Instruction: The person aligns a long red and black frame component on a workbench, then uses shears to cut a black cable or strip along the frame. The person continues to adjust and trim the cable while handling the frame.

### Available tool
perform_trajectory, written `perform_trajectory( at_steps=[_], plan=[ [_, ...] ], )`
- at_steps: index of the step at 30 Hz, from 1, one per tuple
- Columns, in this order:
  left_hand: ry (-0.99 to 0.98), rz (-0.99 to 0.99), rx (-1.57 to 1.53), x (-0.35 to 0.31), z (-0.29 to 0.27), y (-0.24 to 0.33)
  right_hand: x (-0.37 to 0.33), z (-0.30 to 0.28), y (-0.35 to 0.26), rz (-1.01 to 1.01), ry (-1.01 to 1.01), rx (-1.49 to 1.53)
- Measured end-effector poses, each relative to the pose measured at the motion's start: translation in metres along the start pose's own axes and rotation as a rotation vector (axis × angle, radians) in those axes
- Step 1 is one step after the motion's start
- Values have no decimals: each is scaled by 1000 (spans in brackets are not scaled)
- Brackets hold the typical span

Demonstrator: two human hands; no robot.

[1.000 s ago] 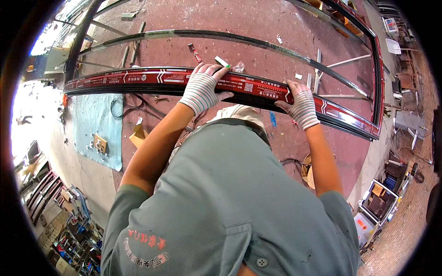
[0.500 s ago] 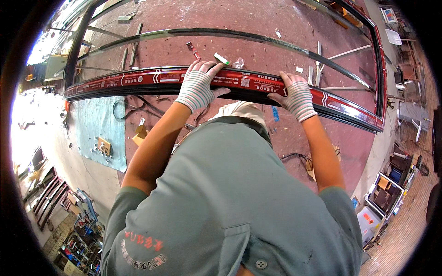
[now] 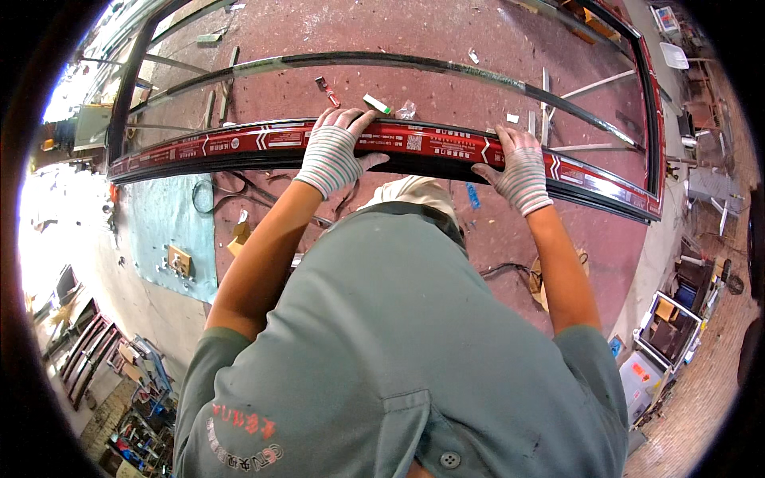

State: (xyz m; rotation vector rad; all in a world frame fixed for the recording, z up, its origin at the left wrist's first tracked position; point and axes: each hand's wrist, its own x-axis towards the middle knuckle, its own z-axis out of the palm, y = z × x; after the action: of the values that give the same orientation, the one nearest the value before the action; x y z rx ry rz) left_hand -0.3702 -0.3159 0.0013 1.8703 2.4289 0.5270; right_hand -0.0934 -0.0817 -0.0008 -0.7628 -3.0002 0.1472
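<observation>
both hands wear striped knit gloves and grip the same long frame bar (image 3: 430, 143), a dark metal profile wrapped in red protective film with white markings, which runs crosswise in front of the person. the left hand (image 3: 333, 150) is clenched over the bar's top edge, fingers curled over the far side, and the right hand (image 3: 519, 166) grasps it the same way further along, well apart from the left. the bar is the near side of a large rectangular frame lying on a reddish-brown worktop (image 3: 446, 40) that is scuffed and speckled with paint. just beyond the left hand lie a small red tool (image 3: 327, 91) and a white marker with a green cap (image 3: 378, 103). below the left hand a pale blue sheet (image 3: 167, 227) covers part of the surface, with black cable (image 3: 231, 187) looped beside it. to the right of the right hand, past the worktop's edge, stand boxes and stacked frames (image 3: 669, 327) on a brick floor.
</observation>
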Motion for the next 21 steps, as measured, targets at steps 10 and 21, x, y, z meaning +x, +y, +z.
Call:
perform_trajectory(
  at_steps=[10, 21],
  plan=[
    [3, 31, -9, -2, -3, -9, -23, -19, 57, -42, 26, -48],
    [-98, 18, 149, -14, -23, -37, -55, 21, 173, 222, 191, 162]
  ],
)
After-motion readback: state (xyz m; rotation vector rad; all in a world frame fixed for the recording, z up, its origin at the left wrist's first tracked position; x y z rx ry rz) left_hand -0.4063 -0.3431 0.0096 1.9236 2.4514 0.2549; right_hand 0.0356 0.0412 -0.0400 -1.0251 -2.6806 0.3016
